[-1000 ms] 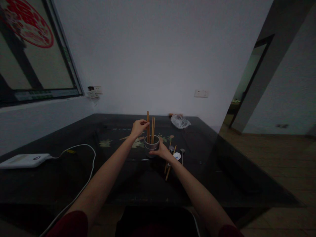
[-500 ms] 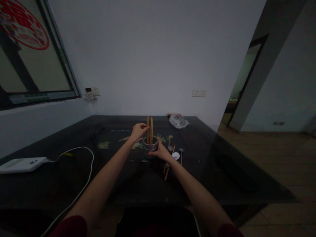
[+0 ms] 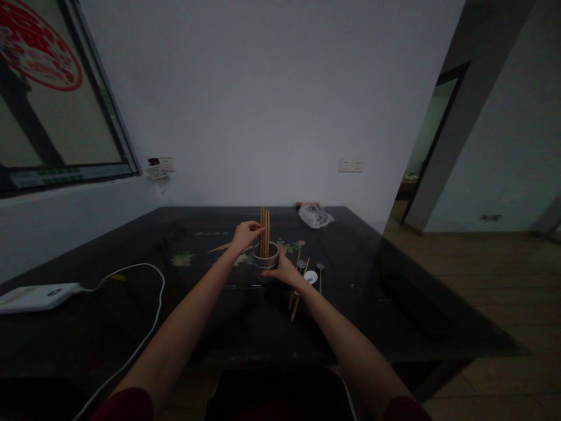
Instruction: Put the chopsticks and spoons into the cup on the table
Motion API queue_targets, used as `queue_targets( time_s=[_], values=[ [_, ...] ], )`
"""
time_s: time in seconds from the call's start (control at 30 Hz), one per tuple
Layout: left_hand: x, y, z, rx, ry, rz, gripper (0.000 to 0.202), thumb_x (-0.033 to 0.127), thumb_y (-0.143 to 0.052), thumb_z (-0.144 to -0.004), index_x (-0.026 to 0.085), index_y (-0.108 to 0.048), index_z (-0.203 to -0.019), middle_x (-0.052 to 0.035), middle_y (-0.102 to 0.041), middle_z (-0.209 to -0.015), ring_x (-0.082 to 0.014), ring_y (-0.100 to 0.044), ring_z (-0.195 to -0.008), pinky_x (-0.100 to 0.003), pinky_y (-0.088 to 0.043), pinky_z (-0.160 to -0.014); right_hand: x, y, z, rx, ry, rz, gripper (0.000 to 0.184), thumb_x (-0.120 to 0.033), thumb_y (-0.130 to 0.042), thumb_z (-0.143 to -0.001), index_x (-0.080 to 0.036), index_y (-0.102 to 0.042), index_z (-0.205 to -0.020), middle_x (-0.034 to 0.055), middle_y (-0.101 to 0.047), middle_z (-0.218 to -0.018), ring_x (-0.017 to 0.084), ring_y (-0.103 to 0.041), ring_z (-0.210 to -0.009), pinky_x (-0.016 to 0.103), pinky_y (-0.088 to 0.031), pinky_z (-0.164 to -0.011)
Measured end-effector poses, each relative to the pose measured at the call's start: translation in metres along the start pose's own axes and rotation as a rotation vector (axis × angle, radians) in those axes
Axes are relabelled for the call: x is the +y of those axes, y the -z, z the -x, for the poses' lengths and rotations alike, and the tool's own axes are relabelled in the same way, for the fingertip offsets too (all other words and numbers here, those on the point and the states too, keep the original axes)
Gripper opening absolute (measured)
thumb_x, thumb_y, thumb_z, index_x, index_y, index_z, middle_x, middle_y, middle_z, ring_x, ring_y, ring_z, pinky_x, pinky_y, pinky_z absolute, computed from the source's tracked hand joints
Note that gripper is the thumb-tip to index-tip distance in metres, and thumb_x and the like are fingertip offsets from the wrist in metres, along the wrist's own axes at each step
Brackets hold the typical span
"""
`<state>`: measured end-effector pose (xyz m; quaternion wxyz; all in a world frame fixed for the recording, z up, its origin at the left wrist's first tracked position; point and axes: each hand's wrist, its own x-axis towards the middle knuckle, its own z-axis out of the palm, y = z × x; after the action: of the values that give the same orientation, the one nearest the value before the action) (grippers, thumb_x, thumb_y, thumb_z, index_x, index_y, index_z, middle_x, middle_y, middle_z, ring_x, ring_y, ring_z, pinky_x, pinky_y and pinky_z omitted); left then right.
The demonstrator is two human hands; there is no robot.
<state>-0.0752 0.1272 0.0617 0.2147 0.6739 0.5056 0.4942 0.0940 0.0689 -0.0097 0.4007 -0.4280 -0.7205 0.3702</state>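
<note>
Dim room, dark glossy surface (image 3: 109, 327) with faint floral decoration under the sheen. Person seated at the near edge, both bare forearms stretched forward, dark red sleeves at the elbows. A small metal cup (image 3: 265, 261) stands upright near the middle of the surface; several wooden chopsticks (image 3: 264, 231) stand in it, bunched close and almost vertical, tips above the rim. Left hand (image 3: 245, 235) is raised beside the upper part of the chopsticks, fingers curled and drawn together at the sticks, seemingly pinching one; the exact contact is too small to make out. Right hand (image 3: 283, 271) rests low against the right side of the cup, fingers wrapped partly around its wall, steadying it. Just right of that hand, lying flat: more loose chopsticks (image 3: 298, 298) angled toward the person, a metal spoon (image 3: 321, 270), and a small white piece with a blue mark (image 3: 310, 276). Far edge: crumpled clear plastic bag (image 3: 314, 215). Left side: white flat device (image 3: 35, 295) with a white cable (image 3: 149, 304) looping across toward the near edge.
</note>
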Motion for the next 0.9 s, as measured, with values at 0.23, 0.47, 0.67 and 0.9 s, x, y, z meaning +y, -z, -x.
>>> queue_targets(
  time_s=[0.23, 0.47, 0.67, 0.9],
  values=[
    [0.003, 0.000, 0.001, -0.009, 0.005, -0.042, 0.018, 0.030, -0.064, -0.069, 0.013, -0.067, -0.073, -0.0062, -0.069, -0.071, -0.0168, -0.063, -0.062, -0.025, -0.050, -0.058, 0.001, 0.000, -0.001, 0.011, -0.010, 0.004, 0.097, -0.027, -0.084, -0.049, -0.017, -0.036, -0.133, 0.0131, -0.053, -0.128, 0.029, -0.048, -0.122, 0.043, -0.037, -0.102],
    [0.001, -0.002, 0.003, -0.028, 0.008, -0.065, 0.018, 0.031, -0.063, -0.070, 0.014, -0.067, -0.072, -0.0054, -0.069, -0.071, -0.0173, -0.064, -0.063, -0.026, -0.050, -0.061, -0.002, 0.001, 0.001, 0.006, -0.045, 0.034, 0.101, -0.028, -0.083, -0.050, -0.015, -0.031, -0.136, 0.0153, -0.052, -0.129, 0.030, -0.048, -0.122, 0.043, -0.038, -0.101],
    [-0.008, -0.003, 0.003, -0.036, -0.001, -0.011, 0.021, 0.035, -0.065, -0.069, 0.014, -0.067, -0.074, -0.0058, -0.069, -0.071, -0.0176, -0.064, -0.065, -0.026, -0.050, -0.060, -0.002, 0.001, 0.002, 0.005, -0.017, 0.020, 0.099, -0.029, -0.083, -0.051, -0.016, -0.033, -0.135, 0.0139, -0.054, -0.126, 0.029, -0.050, -0.120, 0.043, -0.039, -0.100],
    [-0.017, -0.005, 0.009, -0.006, 0.045, 0.156, 0.030, 0.041, -0.069, -0.064, 0.015, -0.062, -0.077, -0.0034, -0.066, -0.068, -0.0155, -0.062, -0.059, -0.025, -0.049, -0.054, 0.000, 0.001, 0.002, 0.009, -0.016, -0.004, 0.094, -0.028, -0.083, -0.051, -0.018, -0.037, -0.133, 0.0119, -0.056, -0.124, 0.029, -0.052, -0.118, 0.043, -0.039, -0.100]
  ],
)
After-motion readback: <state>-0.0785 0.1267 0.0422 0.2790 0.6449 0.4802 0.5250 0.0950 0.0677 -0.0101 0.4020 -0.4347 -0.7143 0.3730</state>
